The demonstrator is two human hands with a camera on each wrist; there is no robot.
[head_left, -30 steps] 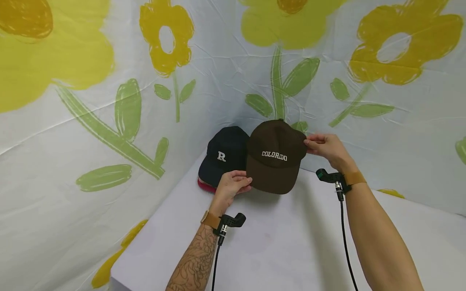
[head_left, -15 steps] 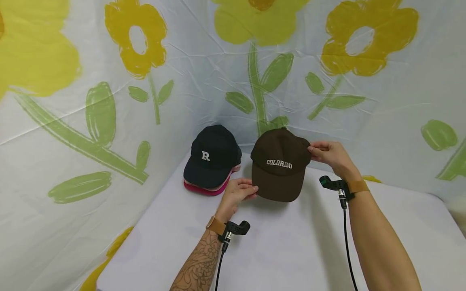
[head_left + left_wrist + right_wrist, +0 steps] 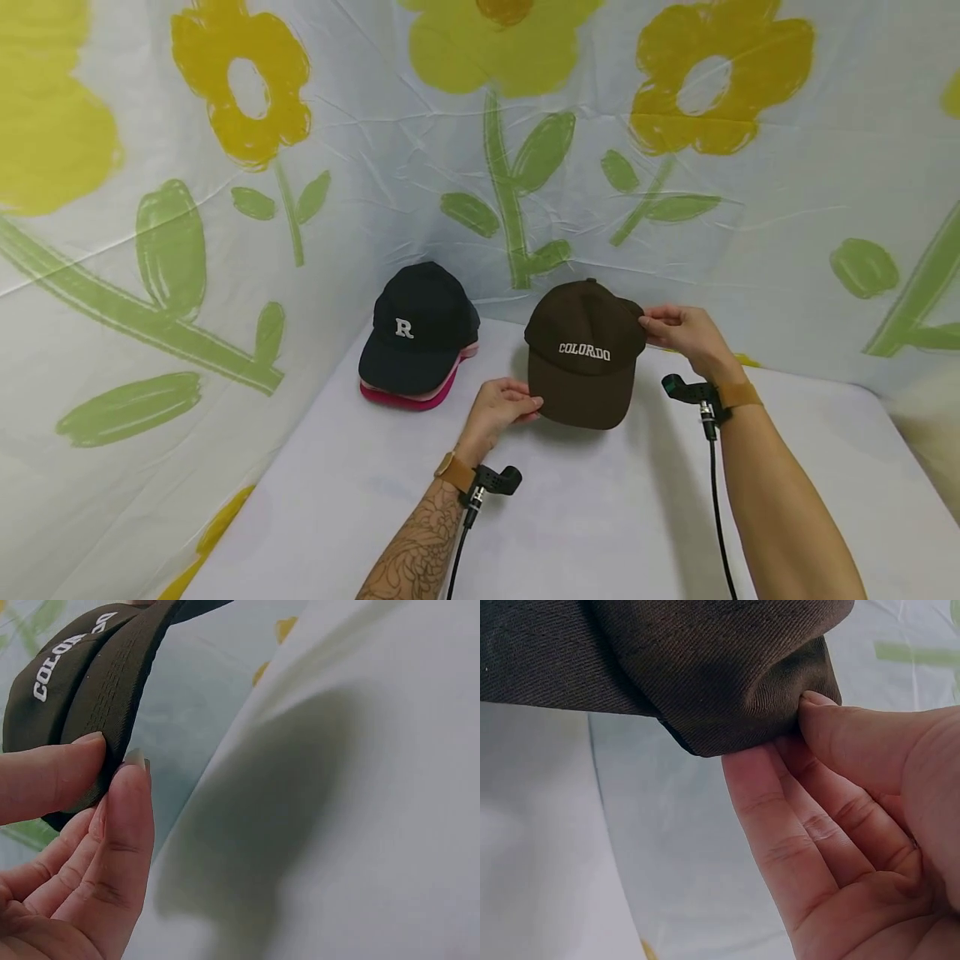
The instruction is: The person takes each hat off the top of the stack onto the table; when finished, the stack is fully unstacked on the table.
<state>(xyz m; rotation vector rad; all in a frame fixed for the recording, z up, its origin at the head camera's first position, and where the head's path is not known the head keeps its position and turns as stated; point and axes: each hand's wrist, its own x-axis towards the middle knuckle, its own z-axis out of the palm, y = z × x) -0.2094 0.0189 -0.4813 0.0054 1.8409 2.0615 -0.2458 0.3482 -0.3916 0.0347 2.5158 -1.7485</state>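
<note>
A brown baseball cap (image 3: pixel 585 354) with white COLORADO-style lettering is held up between both hands, its front toward the head camera. My left hand (image 3: pixel 498 412) pinches the left edge of its brim; in the left wrist view the thumb lies on top of the brim (image 3: pixel 112 697) and the fingers underneath. At the crown's right side, my right hand (image 3: pixel 686 333) pinches the fabric between thumb and fingers. The right wrist view shows the dark twill (image 3: pixel 720 667) bunched at the thumb tip. The cap casts a shadow (image 3: pixel 277 802) on the white surface below it.
A navy cap (image 3: pixel 420 329) with a white R sits stacked on pink caps (image 3: pixel 420 400) at the left back of the white table (image 3: pixel 585 517). Flower-printed cloth (image 3: pixel 360 167) stands behind and to the left. Cables hang from both wrist cameras.
Both hands have carried the brown cap rightward, away from the cap stack it overlapped a second ago. A gap now shows between them. The head view has turned right.
</note>
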